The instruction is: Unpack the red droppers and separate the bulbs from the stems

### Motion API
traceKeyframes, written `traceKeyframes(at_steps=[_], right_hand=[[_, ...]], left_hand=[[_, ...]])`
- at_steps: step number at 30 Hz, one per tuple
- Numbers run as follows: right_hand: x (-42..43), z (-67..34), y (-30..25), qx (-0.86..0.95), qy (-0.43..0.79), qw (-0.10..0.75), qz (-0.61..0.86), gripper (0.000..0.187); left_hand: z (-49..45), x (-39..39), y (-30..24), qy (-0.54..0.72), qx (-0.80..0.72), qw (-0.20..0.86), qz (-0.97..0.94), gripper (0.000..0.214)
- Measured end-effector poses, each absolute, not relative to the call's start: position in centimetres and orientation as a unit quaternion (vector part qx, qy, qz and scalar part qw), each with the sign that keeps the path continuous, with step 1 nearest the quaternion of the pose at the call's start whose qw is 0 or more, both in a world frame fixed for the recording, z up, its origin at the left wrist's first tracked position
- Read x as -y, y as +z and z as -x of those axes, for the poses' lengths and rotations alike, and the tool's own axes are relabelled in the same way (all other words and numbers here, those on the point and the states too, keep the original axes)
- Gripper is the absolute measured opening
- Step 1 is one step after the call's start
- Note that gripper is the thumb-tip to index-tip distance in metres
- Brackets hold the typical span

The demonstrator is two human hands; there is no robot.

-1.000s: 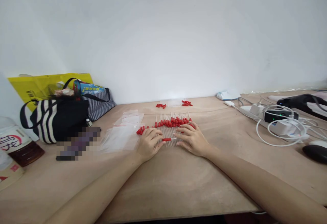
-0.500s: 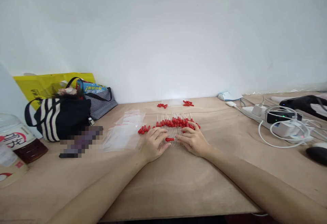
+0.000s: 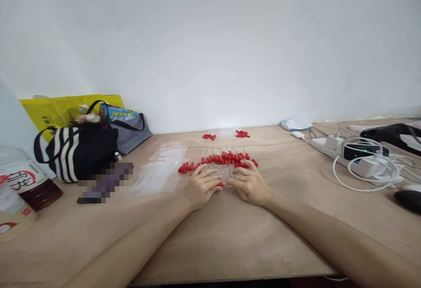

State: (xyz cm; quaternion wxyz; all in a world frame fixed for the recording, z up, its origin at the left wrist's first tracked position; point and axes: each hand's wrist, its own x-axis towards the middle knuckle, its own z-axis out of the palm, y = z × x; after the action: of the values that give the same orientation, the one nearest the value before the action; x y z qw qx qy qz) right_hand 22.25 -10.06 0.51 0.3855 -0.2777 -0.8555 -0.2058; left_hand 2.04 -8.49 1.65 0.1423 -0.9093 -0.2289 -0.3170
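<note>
My left hand is closed, its thumb and fingers pinching a red rubber bulb that is mostly hidden by the fingertips. Facing it, my right hand is closed around a thin clear glass tube, whose tip meets the bulb; the fingers cover most of the tube. More clear glass tubes lie side by side on the table between and just beyond the hands. Behind them is a heap of droppers with red bulbs and clear stems pointing to the wall. Loose red bulbs lie left of the heap.
Flat clear zip bags lie left of the hands. Near the wall are more red bulbs and droppers. Bags and a large bottle stand at the left. White cables, a power strip and a mouse are on the right.
Both hands have shifted slightly towards me and closed in on each other. The red bulb, showing across the gap before, is now mostly covered by my left fingers and meets the tube.
</note>
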Motion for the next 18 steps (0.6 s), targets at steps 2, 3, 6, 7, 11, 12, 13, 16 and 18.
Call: traceKeyframes(at_steps=[2,3,6,7,11,12,13,16,18], right_hand=[[10.0,-22.4,0.5,0.856,-0.211,0.384,0.275,0.018],[10.0,-22.4,0.5,0.857,-0.211,0.382,0.275,0.018],[10.0,-22.6,0.4,0.858,-0.209,0.377,0.279,0.018],[10.0,-22.6,0.4,0.859,-0.208,0.375,0.28,0.019],[10.0,-22.5,0.2,0.864,-0.198,0.361,0.289,0.019],[10.1,-22.5,0.2,0.866,-0.195,0.358,0.29,0.019],[10.1,-22.5,0.2,0.867,-0.193,0.356,0.291,0.019],[10.0,-23.2,0.3,0.864,-0.189,0.361,0.295,0.022],[9.8,-24.4,0.3,0.851,-0.19,0.371,0.32,0.024]], left_hand=[[-2.0,8.6,1.7,-0.312,0.227,0.148,0.91,0.014],[-1.9,8.7,1.8,-0.311,0.226,0.151,0.911,0.014],[-1.8,8.7,1.9,-0.312,0.218,0.161,0.911,0.013],[-1.7,8.7,1.9,-0.312,0.214,0.166,0.911,0.013],[-1.9,8.8,2.2,-0.303,0.204,0.183,0.913,0.012],[-1.9,8.8,2.2,-0.299,0.201,0.186,0.914,0.012],[-1.9,8.8,2.3,-0.296,0.199,0.188,0.915,0.013],[-1.1,8.6,2.6,-0.292,0.195,0.187,0.917,0.014],[0.1,8.2,3.0,-0.313,0.228,0.177,0.905,0.017]])
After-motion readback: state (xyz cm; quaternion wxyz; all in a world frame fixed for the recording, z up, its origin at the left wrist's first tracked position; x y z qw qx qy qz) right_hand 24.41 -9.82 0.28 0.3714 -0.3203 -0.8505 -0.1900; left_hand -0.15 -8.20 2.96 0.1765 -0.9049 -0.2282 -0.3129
